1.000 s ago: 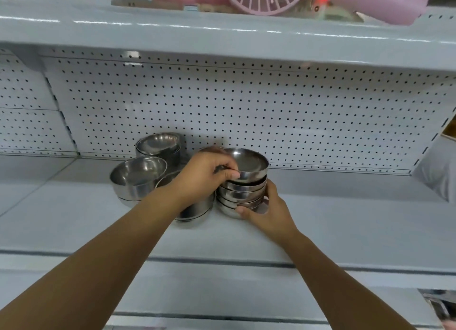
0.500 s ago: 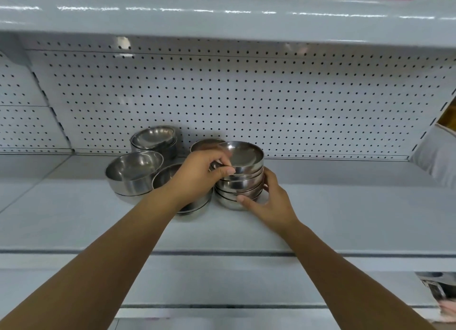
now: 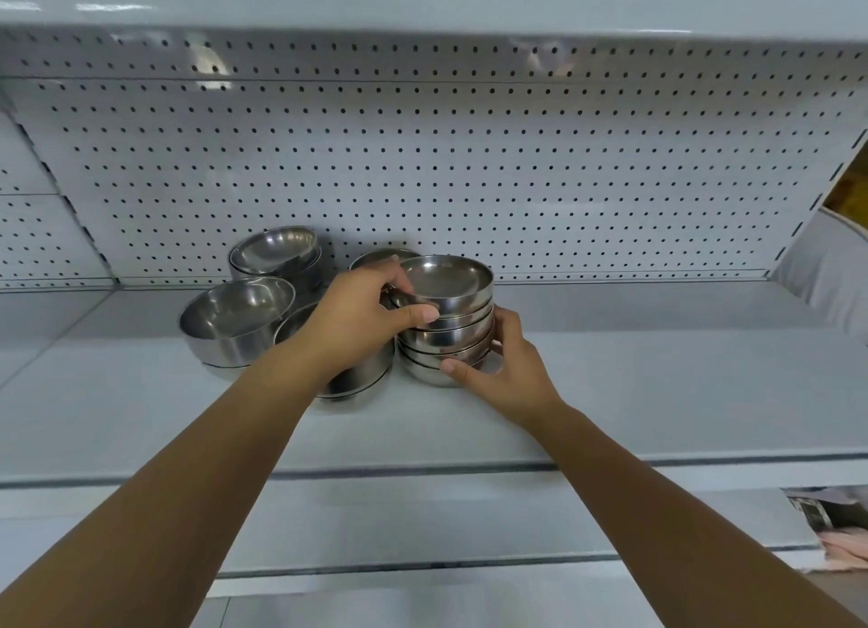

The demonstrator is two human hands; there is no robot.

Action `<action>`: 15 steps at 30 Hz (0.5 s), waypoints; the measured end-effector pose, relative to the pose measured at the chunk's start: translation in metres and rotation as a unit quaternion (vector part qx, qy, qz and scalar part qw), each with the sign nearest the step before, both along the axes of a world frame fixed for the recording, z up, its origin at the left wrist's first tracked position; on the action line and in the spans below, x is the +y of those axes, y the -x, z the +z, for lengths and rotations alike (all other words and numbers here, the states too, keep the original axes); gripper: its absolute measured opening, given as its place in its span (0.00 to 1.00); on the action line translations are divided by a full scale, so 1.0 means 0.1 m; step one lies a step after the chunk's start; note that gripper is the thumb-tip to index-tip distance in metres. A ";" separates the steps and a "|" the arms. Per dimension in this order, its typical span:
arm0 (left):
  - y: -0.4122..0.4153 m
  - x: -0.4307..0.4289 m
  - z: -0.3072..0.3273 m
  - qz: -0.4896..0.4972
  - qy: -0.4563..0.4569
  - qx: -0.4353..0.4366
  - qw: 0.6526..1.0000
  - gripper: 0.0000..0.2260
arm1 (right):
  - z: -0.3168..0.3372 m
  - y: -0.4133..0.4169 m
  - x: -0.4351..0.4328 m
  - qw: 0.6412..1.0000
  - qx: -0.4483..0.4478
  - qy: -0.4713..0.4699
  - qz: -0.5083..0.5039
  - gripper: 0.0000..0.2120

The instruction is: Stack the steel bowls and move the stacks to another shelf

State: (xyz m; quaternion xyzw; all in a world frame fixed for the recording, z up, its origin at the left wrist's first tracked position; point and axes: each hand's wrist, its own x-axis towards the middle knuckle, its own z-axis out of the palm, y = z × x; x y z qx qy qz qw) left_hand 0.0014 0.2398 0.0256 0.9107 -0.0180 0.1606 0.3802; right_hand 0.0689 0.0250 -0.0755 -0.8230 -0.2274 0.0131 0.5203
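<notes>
left hand (image 3: 361,317), right hand (image 3: 505,369) grip bowl stack (image 3: 446,327) | white shelf (image 3: 634,383) | pegboard (image 3: 469,157)

I face a white pegboard back panel (image 3: 422,157); the upper shelf (image 3: 422,2) reflects ceiling lights, and at the right edge hangs perhaps pale fabric (image 3: 826,270).

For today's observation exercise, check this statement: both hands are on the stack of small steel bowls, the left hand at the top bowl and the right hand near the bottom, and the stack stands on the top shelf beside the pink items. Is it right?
One detail is wrong. In the head view, the stack of small steel bowls stands on the middle shelf in front of the pegboard, not on the top shelf. The rest holds: the left hand is at the top bowl, and the right hand is near the bottom.
</notes>
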 end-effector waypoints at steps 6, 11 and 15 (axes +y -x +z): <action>0.01 -0.06 0.01 0.010 0.007 -0.011 1.000 0.12 | -0.01 -0.03 0.00 1.000 0.008 0.009 0.009 0.48; 0.00 -0.06 0.01 0.011 0.028 -0.008 1.000 0.13 | 0.01 -0.03 0.01 0.999 0.032 0.007 0.033 0.48; -0.03 -0.02 -0.02 0.011 0.053 0.003 0.999 0.13 | 0.02 -0.03 0.01 0.998 0.052 -0.005 0.047 0.57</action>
